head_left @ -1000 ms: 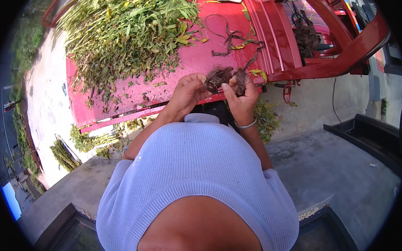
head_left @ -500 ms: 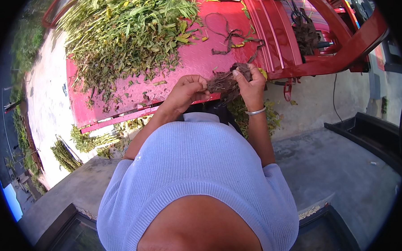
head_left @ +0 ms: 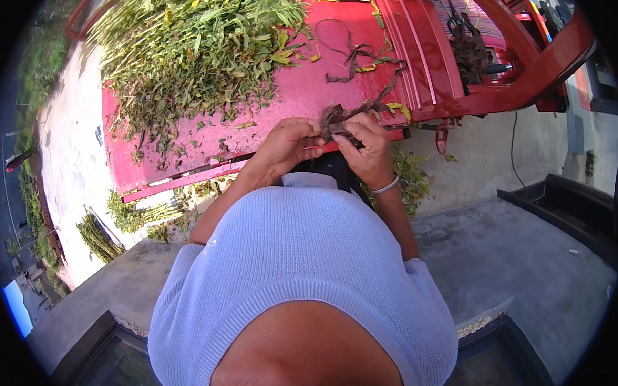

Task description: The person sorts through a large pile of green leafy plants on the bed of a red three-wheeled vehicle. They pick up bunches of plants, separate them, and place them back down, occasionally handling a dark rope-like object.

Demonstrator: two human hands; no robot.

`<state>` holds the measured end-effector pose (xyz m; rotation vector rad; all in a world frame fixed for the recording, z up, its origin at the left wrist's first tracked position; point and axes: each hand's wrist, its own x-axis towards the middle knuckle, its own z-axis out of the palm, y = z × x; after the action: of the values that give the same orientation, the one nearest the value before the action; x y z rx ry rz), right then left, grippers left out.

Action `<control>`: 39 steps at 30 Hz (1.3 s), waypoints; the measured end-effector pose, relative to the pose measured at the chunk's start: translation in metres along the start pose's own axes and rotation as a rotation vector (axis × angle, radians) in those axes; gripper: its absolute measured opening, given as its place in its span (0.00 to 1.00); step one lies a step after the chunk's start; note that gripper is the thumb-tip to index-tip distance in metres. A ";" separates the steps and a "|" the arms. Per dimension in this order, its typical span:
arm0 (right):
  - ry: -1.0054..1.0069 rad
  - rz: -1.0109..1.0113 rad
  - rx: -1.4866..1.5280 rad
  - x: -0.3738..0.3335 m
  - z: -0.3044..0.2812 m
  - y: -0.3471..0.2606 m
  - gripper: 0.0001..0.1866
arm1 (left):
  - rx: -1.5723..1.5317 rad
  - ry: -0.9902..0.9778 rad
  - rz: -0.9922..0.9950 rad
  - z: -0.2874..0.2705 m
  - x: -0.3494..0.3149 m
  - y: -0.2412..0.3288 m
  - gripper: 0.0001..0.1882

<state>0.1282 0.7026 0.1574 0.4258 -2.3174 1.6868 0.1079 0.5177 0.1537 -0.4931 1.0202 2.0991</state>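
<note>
A crumpled dark-brown cloth strip is bunched between my hands above the near edge of the red metal truck bed. My left hand pinches its left side between thumb and fingers. On the other side, my right hand, with a pale bangle at the wrist, is closed on the same cloth, its thumb pointing at the left fingers. A narrow brown strip runs from the cloth up the bed and lies there in loose loops. The fingers hide part of the bunch.
Cut leafy stalks are heaped on the bed's left side. At the right stands a red metal frame with more brown cloth and dark-handled scissors inside. Green plant bundles lie on the ground below left.
My right hand has moved left and slightly down, close to my left hand. The cloth that was spread between them is now gathered into a tighter bunch. My left hand has hardly moved.
</note>
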 end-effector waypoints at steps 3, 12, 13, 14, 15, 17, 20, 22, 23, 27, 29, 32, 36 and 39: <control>0.002 -0.009 -0.050 0.000 0.005 0.003 0.09 | 0.038 -0.058 -0.015 -0.001 0.000 -0.001 0.04; -0.250 0.182 0.217 -0.001 -0.002 0.013 0.07 | 0.182 -0.157 0.086 -0.010 0.002 -0.008 0.03; -0.233 0.205 0.217 -0.001 0.000 0.013 0.07 | 0.203 -0.140 0.147 -0.009 0.002 -0.010 0.02; -0.217 0.231 0.216 -0.001 0.002 0.014 0.07 | 0.222 -0.123 0.206 -0.006 0.001 -0.012 0.02; -0.200 0.256 0.215 0.000 0.003 0.014 0.07 | 0.280 -0.075 0.312 -0.002 -0.001 -0.012 0.01; -0.263 0.298 0.205 0.002 0.001 0.014 0.06 | 0.396 0.024 0.525 0.009 -0.007 -0.008 0.02; -0.314 0.297 0.172 0.007 -0.001 0.013 0.06 | 0.948 -0.032 0.865 0.017 -0.017 0.010 0.05; -0.330 0.284 0.161 0.011 -0.002 0.010 0.06 | 1.118 -0.089 0.902 0.013 -0.017 0.015 0.06; -0.338 0.284 0.162 0.014 -0.003 0.008 0.06 | 1.202 -0.118 0.919 0.012 -0.016 0.015 0.06; -0.386 0.292 0.151 0.019 -0.005 0.010 0.07 | 1.252 -0.093 0.943 0.015 -0.016 0.015 0.08; -0.351 0.295 0.217 0.019 -0.004 0.012 0.07 | 1.242 -0.094 1.030 0.013 -0.012 0.015 0.09; -0.343 0.254 0.205 0.023 -0.007 0.009 0.07 | 1.231 -0.071 1.027 0.015 -0.010 0.015 0.09; -0.302 0.103 -0.028 0.026 -0.012 0.004 0.07 | 1.202 -0.019 1.037 0.013 -0.009 0.016 0.08; 0.029 -0.008 -0.198 0.026 -0.020 0.016 0.09 | 1.099 0.037 1.035 0.007 -0.009 0.022 0.08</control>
<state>0.0984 0.7238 0.1590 0.3673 -2.4276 1.4314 0.0969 0.5106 0.1745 0.6942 2.5367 1.8127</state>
